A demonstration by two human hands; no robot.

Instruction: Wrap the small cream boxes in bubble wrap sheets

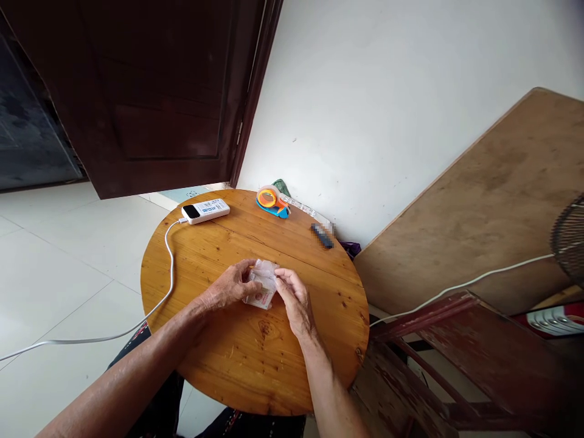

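Note:
Over the middle of the round wooden table (246,353) I have a small clear plastic packet (262,292) with some red print near its lower edge. My left hand (235,283) grips the packet from the left, its thumb lying across the front. At the upper right edge of the packet, my right hand (294,298) pinches the plastic between thumb and fingers. What lies inside the packet is too small to make out.
A white power bank (210,210) with a white cable (171,267) sits at the back left. Behind the packet are an orange and blue tape dispenser (272,202) and a blurred dark object (322,235). A wall, a wooden board (479,201) and a red-brown chair (474,340) flank the table.

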